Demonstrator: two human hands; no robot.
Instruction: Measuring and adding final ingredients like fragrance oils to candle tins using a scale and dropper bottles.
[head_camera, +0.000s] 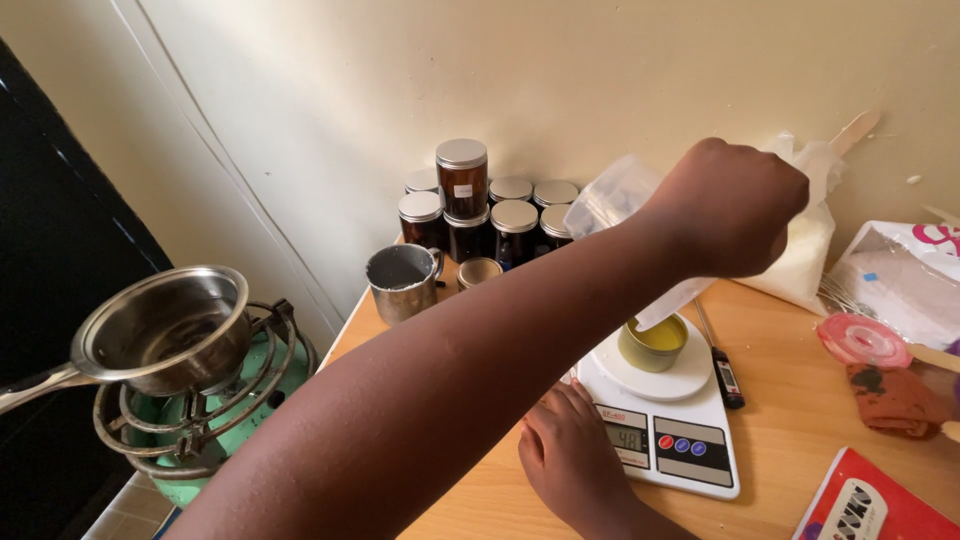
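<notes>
Both hands are busy here: the left hand (735, 205), reaching across from the left, has its fingers curled tight around a clear plastic bag (620, 195), tipping it over a small round tin (653, 343) with yellowish stuff inside, sitting on a white kitchen scale (668, 420). Right hand (565, 455) lies on the worktop (790, 400) just touching the scale's front left corner, fingers loosely together, holding nothing. Behind are amber jars (480, 205) with silver lids, a dull metal mug (402, 281), and a steel saucepan (165, 330) on a green gas burner (195, 400).
</notes>
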